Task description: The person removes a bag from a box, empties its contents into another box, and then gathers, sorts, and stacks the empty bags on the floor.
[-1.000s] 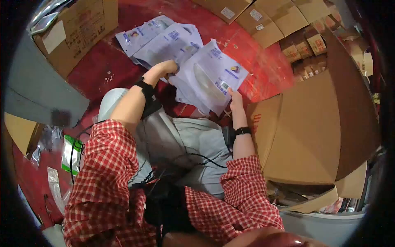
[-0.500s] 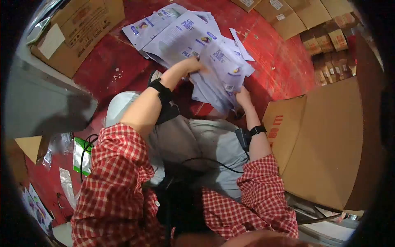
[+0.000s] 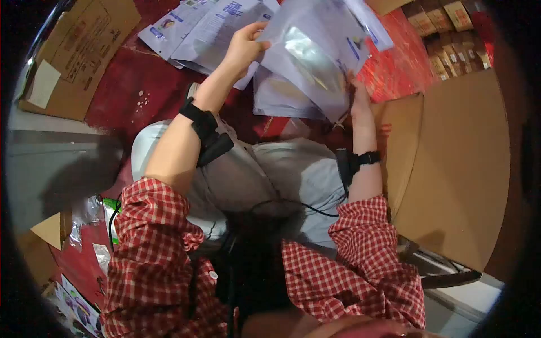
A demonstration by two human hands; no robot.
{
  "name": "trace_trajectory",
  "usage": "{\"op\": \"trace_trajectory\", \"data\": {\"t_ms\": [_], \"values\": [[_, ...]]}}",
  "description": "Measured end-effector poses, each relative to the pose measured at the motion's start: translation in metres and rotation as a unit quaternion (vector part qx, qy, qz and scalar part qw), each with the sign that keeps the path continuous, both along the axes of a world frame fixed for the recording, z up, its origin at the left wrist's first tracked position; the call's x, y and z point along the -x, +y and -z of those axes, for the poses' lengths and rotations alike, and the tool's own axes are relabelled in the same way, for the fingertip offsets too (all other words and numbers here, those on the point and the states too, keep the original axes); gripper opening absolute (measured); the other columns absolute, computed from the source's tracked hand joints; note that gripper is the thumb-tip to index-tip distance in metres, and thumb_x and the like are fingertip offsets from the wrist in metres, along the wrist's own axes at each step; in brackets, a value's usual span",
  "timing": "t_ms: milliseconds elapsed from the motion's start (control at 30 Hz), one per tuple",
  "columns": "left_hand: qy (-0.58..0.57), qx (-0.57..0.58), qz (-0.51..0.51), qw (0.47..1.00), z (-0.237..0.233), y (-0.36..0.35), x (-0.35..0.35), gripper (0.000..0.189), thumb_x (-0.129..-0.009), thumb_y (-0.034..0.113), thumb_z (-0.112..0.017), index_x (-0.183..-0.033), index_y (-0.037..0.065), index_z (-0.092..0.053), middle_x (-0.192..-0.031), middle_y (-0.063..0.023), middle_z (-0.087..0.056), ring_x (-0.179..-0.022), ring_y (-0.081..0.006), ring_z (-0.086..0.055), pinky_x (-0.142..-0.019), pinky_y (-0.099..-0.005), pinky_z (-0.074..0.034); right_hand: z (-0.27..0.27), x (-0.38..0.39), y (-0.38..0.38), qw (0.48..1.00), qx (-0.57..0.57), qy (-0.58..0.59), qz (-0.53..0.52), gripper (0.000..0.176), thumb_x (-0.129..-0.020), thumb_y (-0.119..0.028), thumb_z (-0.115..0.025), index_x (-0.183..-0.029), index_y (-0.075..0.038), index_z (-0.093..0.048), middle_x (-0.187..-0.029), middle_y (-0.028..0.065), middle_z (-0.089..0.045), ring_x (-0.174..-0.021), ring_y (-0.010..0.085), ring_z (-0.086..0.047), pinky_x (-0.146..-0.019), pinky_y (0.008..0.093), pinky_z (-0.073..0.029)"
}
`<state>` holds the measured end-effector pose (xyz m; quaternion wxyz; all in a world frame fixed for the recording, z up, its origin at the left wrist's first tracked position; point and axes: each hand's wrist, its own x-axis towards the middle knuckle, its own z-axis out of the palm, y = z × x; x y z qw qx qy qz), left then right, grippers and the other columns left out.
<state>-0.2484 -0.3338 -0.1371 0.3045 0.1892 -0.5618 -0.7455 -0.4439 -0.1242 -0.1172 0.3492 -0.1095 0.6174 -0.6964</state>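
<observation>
A pale purple printed pouch (image 3: 315, 62) is raised and tilted in front of me, with a shiny, see-through-looking patch on the face turned my way. My left hand (image 3: 246, 49) pinches its left edge between thumb and fingers. At the lower right side, my right hand (image 3: 359, 94) is closed on the edge, its fingertips partly hidden. More pouches (image 3: 205, 36) like it lie overlapped on the red floor beyond my left hand. Beneath the raised one, other pouches (image 3: 276, 96) rest near my knees.
A large cardboard box (image 3: 456, 163) stands close by my right arm. Another cardboard box (image 3: 93, 48) and a grey container (image 3: 62, 169) are on the left. Several small brown boxes (image 3: 445, 34) sit at the upper right. A black cable (image 3: 304, 204) crosses my lap.
Both hands have lifted the pouch off the pile and tilted it, so its shiny patch shows. My left hand has moved up and left, my right hand up and right. The view has shifted.
</observation>
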Motion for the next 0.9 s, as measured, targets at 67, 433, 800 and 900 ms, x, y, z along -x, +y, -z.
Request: {"op": "trace_trajectory", "data": {"t_ms": [67, 433, 800, 900], "values": [[-0.091, 0.028, -0.043, 0.995, 0.027, -0.003, 0.008, 0.04, -0.072, 0.001, -0.055, -0.111, -0.001, -0.051, -0.097, -0.0143, -0.06, -0.079, -0.0211, -0.06, -0.067, -0.0293, -0.048, 0.019, 0.022, 0.01, 0.994, -0.026, 0.087, -0.068, 0.041, -0.071, -0.008, -0.062, -0.11, -0.001, -0.051, -0.101, 0.0069, -0.058, -0.095, 0.0181, -0.054, -0.085, 0.0326, -0.042], [-0.423, 0.103, -0.273, 0.858, 0.057, -0.085, -0.026, 0.05, -0.073, 0.021, -0.048, -0.117, -0.002, -0.042, -0.114, -0.0267, -0.048, -0.107, -0.0362, -0.048, -0.09, -0.0426, -0.038, 0.096, -0.014, -0.027, 0.65, -0.261, 0.681, -0.216, 0.083, -0.076, -0.035, -0.059, -0.138, -0.021, -0.005, -0.142, 0.0163, -0.012, -0.129, 0.0371, -0.015, -0.099, 0.056, -0.02], [-0.287, -0.252, -0.465, 0.799, 0.136, -0.144, -0.035, 0.078, -0.06, 0.031, -0.075, -0.118, -0.004, -0.037, -0.11, -0.0214, -0.053, -0.099, -0.0312, -0.054, -0.083, -0.0387, -0.046, 0.09, -0.058, -0.022, 0.494, -0.467, 0.541, -0.495, 0.069, -0.085, -0.031, -0.049, -0.137, -0.031, -0.003, -0.144, 0.0058, 0.011, -0.132, 0.0278, 0.007, -0.101, 0.0577, -0.009], [-0.208, -0.118, -0.366, 0.899, 0.106, -0.124, -0.024, 0.06, -0.058, 0.026, -0.076, -0.101, -0.008, -0.053, -0.099, -0.0231, -0.058, -0.091, -0.0311, -0.059, -0.076, -0.0387, -0.047, 0.098, -0.047, -0.019, 0.514, -0.429, 0.543, -0.507, 0.069, -0.083, -0.024, -0.053, -0.138, -0.028, -0.011, -0.144, 0.0079, 0.003, -0.132, 0.0292, 0.0, -0.103, 0.0512, -0.013]]}}
